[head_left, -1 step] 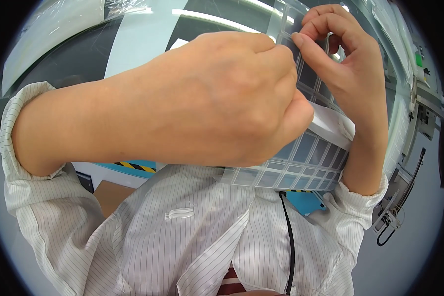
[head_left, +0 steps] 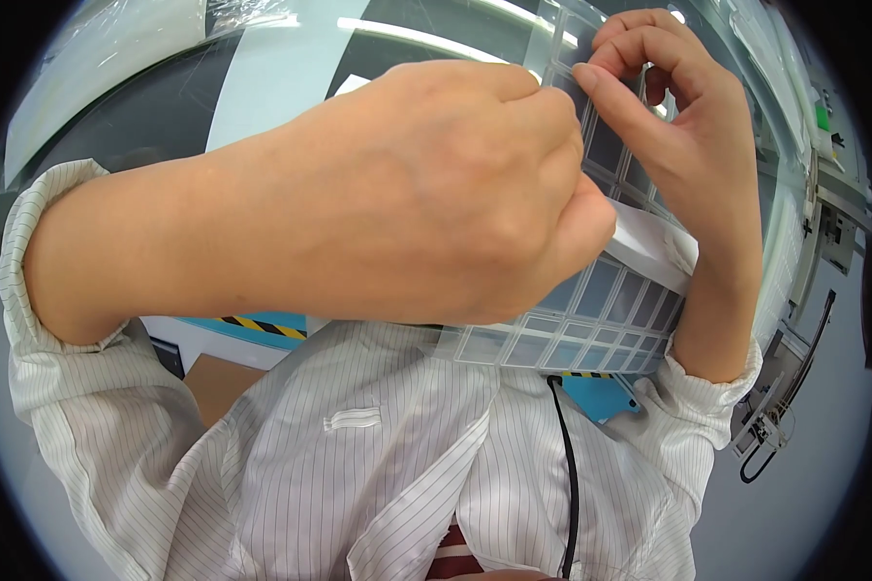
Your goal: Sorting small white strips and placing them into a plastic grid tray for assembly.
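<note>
And here's my striped shirt (head_left: 358, 465) filling the bottom of the view, sleeves rolled up, with the dark table (head_left: 155, 107) spreading beyond my arms! Big in the middle comes my left hand (head_left: 484, 194), back turned up, knuckles folded, thumb laid along the side; the fingertips are tucked out of sight underneath, so whether they clench on anything, I cannot tell. Below and to the right of that fist sits the tray (head_left: 581, 300), clear, cut into rows of little compartments, its near edge close by my shirt front, part of it covered by my left hand, and its far part running up between my two hands. Over on the right, my right hand (head_left: 698, 116) arches above that far part, fingers curled, thumb and forefinger tips almost meeting right at the tray's upper stretch; a grip on it, or just hovering there? I cannot tell! Across the tray, between my left thumb and right wrist, slants the white strip (head_left: 654, 242), one end just beside that thumb, the other by the wrist; contact at either end is unclear. And thinnest of all, the black cord (head_left: 569, 465) hangs down my shirt.
</note>
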{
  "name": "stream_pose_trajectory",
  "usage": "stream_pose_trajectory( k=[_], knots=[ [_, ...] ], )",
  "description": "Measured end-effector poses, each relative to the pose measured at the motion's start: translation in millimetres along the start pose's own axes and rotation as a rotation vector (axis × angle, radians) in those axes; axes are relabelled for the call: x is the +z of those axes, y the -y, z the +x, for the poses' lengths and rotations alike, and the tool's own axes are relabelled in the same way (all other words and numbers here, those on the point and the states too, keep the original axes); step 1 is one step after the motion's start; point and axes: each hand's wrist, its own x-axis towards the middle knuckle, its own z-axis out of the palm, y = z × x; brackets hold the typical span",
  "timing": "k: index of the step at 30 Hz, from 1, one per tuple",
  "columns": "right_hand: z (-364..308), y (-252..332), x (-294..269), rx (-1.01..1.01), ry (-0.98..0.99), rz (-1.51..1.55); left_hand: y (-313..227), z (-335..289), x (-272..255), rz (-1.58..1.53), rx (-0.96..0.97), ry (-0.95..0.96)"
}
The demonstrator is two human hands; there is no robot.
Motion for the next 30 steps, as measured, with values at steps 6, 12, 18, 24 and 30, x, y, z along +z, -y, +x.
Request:
stream_pose_trajectory(
  k=[6,12,18,24,30],
  knots=[
    [-4,-58,3,-0.226,0.043,0.305,2,3,0,0.000,0.023,0.015],
    [-3,-56,3,-0.244,0.069,0.202,3,1,1,-0.008,0.021,0.005],
    [-5,-54,2,-0.224,0.049,0.261,5,3,-4,0.007,0.038,0.060],
    [-8,-52,3,-0.141,0.007,0.373,3,1,-5,0.007,0.027,0.050],
    [-8,-48,7,-0.113,-0.033,0.334,3,1,-6,-0.002,0.020,0.036]
  ],
)
